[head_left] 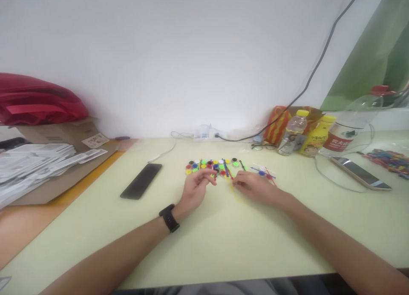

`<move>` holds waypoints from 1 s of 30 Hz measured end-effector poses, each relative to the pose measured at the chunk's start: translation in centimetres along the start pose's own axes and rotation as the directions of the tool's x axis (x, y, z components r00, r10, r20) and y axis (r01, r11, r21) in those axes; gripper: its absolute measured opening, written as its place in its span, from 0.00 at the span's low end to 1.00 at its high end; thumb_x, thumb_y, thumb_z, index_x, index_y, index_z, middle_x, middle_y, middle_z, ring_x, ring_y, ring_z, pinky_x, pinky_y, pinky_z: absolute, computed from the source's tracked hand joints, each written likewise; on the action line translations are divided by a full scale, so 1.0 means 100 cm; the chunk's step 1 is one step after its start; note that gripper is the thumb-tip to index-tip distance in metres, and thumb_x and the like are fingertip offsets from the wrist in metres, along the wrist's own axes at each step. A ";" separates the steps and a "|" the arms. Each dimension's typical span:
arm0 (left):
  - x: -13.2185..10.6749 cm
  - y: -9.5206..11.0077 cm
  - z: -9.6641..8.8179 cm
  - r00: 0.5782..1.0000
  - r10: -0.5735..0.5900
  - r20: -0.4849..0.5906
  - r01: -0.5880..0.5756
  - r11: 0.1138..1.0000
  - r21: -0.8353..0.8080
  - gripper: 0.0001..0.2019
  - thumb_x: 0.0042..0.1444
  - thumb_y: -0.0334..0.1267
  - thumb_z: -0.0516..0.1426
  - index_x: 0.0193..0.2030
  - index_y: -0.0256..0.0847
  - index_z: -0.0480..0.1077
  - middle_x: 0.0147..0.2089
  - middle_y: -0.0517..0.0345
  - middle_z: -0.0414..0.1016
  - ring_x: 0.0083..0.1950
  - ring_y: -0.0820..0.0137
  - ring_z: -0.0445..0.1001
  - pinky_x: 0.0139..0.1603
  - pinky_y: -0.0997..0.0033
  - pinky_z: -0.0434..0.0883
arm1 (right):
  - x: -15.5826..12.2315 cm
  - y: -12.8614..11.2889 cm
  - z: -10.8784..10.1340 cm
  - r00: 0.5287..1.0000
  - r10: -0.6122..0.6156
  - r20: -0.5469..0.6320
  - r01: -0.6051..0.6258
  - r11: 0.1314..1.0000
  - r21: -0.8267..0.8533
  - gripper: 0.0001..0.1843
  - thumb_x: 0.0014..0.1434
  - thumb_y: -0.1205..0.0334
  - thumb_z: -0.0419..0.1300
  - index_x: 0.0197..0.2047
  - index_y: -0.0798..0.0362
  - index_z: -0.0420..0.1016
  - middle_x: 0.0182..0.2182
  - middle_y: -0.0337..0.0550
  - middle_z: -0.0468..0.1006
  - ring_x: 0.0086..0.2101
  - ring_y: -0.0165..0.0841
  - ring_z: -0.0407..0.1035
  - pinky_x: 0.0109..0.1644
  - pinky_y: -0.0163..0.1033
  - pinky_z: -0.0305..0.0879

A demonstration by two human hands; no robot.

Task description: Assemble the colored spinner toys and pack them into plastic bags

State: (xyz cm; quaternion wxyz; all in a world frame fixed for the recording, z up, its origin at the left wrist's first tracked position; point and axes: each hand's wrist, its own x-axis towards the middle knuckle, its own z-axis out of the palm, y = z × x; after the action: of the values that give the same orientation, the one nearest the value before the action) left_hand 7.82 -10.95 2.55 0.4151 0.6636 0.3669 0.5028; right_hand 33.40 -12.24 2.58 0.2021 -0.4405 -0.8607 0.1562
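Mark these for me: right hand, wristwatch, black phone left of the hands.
Right hand (255, 187): head view, on the back of the hand.
Wristwatch (169, 218): head view, on the dark band at the left wrist.
Black phone (141, 181): head view, mid-screen or mid-back; which face is up is unclear.

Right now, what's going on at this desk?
A person is working bare-handed around small coloured discs and thin coloured strips on the pale tabletop. The left hand is loosely curled at the near side of the discs. The right hand has its fingertips by a red strip; whether it grips it is unclear. A black smartphone lies left of the discs.
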 end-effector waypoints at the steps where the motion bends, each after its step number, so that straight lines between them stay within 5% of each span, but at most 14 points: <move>1: 0.000 0.000 0.000 1.000 0.004 -0.004 -0.004 1.000 0.006 0.16 0.55 0.29 0.52 0.46 0.41 0.78 0.30 0.58 0.82 0.36 0.64 0.79 0.39 0.68 0.70 | 0.000 0.001 0.001 1.000 -0.004 0.002 0.004 1.000 -0.003 0.10 0.69 0.68 0.53 0.42 0.50 0.76 0.40 0.43 0.76 0.40 0.35 0.72 0.43 0.39 0.64; 7: 0.000 -0.008 -0.005 0.999 0.039 -0.022 -0.037 0.998 0.050 0.19 0.57 0.29 0.49 0.48 0.41 0.77 0.28 0.59 0.81 0.46 0.62 0.79 0.45 0.66 0.68 | 0.002 -0.002 0.004 0.995 -0.097 0.028 0.098 0.995 -0.008 0.14 0.71 0.69 0.52 0.47 0.49 0.79 0.41 0.43 0.76 0.41 0.36 0.71 0.45 0.39 0.63; 11: -0.001 -0.016 -0.008 0.996 0.075 -0.037 -0.071 0.991 0.111 0.20 0.51 0.26 0.47 0.42 0.41 0.78 0.29 0.59 0.81 0.36 0.66 0.78 0.38 0.69 0.67 | 0.001 -0.008 0.005 0.989 -0.141 0.035 0.141 0.990 0.005 0.13 0.72 0.68 0.53 0.45 0.49 0.79 0.42 0.44 0.76 0.42 0.36 0.71 0.47 0.40 0.64; 15: -0.001 -0.012 -0.007 0.999 -0.027 -0.027 0.029 0.998 0.050 0.13 0.54 0.29 0.49 0.31 0.39 0.75 0.31 0.57 0.80 0.22 0.73 0.71 0.26 0.72 0.63 | -0.001 -0.013 0.004 0.985 -0.175 -0.011 0.175 0.985 0.000 0.09 0.71 0.66 0.55 0.42 0.50 0.77 0.42 0.45 0.77 0.44 0.38 0.71 0.49 0.41 0.64; 20: 0.000 -0.004 -0.004 0.999 0.019 0.030 -0.018 1.000 -0.013 0.13 0.58 0.32 0.50 0.31 0.39 0.76 0.26 0.57 0.75 0.33 0.68 0.75 0.41 0.71 0.70 | 0.001 -0.007 0.004 0.983 0.037 -0.182 -0.037 0.999 0.000 0.09 0.69 0.66 0.52 0.41 0.50 0.73 0.36 0.42 0.79 0.36 0.35 0.72 0.40 0.38 0.63; 25: -0.001 -0.008 -0.003 0.989 -0.149 -0.001 0.149 0.988 0.037 0.16 0.61 0.37 0.52 0.49 0.39 0.79 0.20 0.66 0.67 0.18 0.74 0.63 0.23 0.73 0.61 | 0.007 0.012 0.005 0.915 0.188 -0.357 -0.197 0.980 0.011 0.08 0.68 0.66 0.52 0.40 0.50 0.72 0.36 0.41 0.79 0.35 0.35 0.72 0.39 0.38 0.61; 30: 0.000 -0.008 -0.004 0.995 -0.096 -0.015 0.096 0.994 0.044 0.18 0.53 0.32 0.49 0.36 0.39 0.82 0.19 0.61 0.69 0.21 0.72 0.67 0.25 0.73 0.63 | 0.008 0.022 0.005 0.887 0.279 -0.367 -0.289 0.957 0.030 0.08 0.65 0.69 0.52 0.38 0.50 0.70 0.35 0.40 0.79 0.35 0.35 0.71 0.39 0.38 0.60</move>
State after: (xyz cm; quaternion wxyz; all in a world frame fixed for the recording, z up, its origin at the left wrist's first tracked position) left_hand 7.35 -10.57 1.91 0.4215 0.6509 0.4121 0.4783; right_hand 34.32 -10.40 1.30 0.3287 -0.5854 -0.7359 0.0881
